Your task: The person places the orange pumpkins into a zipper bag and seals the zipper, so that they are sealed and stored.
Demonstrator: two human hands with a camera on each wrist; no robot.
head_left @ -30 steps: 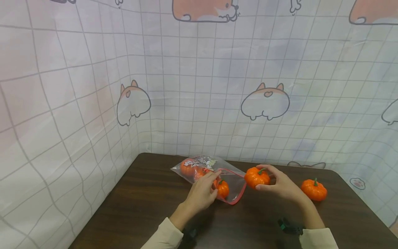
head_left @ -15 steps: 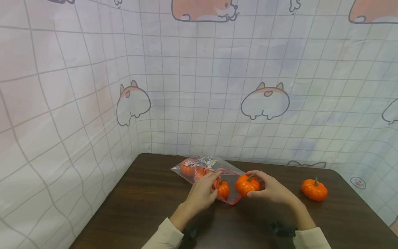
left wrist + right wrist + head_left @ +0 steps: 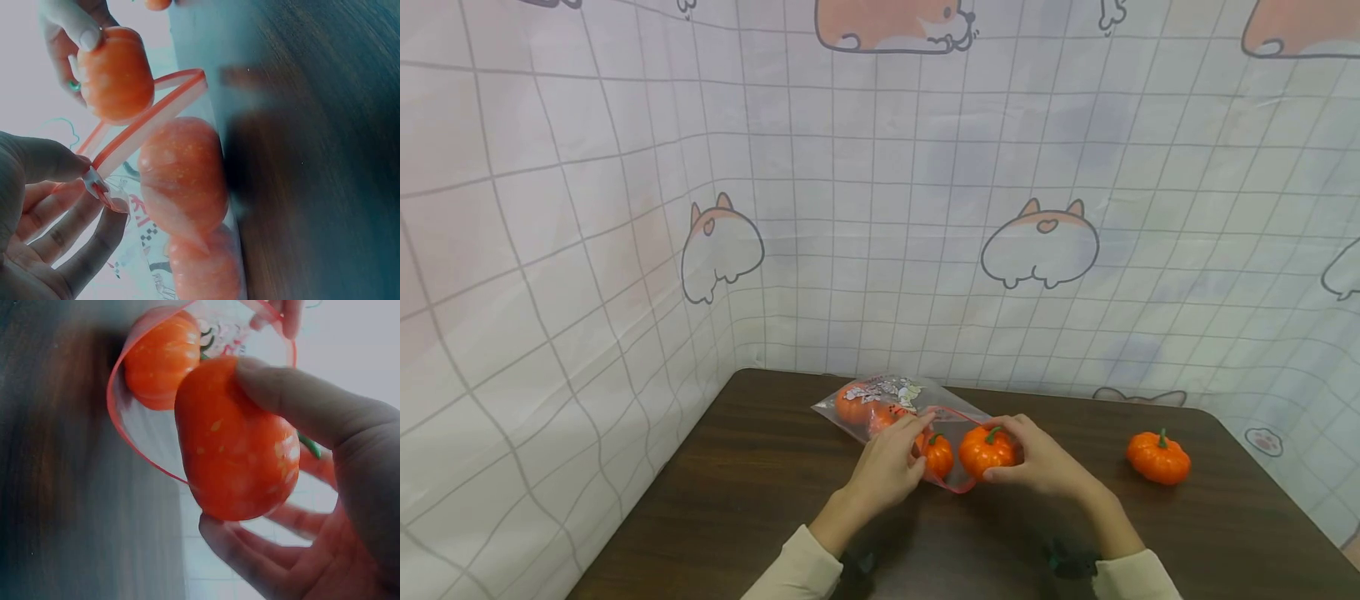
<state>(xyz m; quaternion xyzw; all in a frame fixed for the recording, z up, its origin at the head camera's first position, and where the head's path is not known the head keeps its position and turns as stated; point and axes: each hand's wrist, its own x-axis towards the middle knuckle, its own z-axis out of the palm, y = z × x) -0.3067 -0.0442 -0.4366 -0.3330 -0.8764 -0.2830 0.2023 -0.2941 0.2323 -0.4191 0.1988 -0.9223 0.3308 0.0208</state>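
A clear zip bag [image 3: 925,392] with a red-edged mouth lies on its side on the table, several small orange pumpkins [image 3: 184,178] inside it. My left hand [image 3: 887,462] pinches the rim of the bag by its white slider [image 3: 95,182], between thumb and fingers. In my right hand [image 3: 1045,458] is another orange pumpkin [image 3: 237,444] with a green stem, gripped between thumb and fingers at the bag's open mouth. Past it, in the right wrist view, one bagged pumpkin [image 3: 164,359] sits just within the red rim [image 3: 115,419].
A lone orange pumpkin [image 3: 1158,457] stands on the dark wooden table [image 3: 760,500] to the right. Behind and to the left hangs a white gridded curtain [image 3: 880,275] with dog drawings, close to the table's back edge.
My right hand has carried its pumpkin left and slightly down, from the right of the bag's rim into its mouth. The left hand and bag have barely moved.
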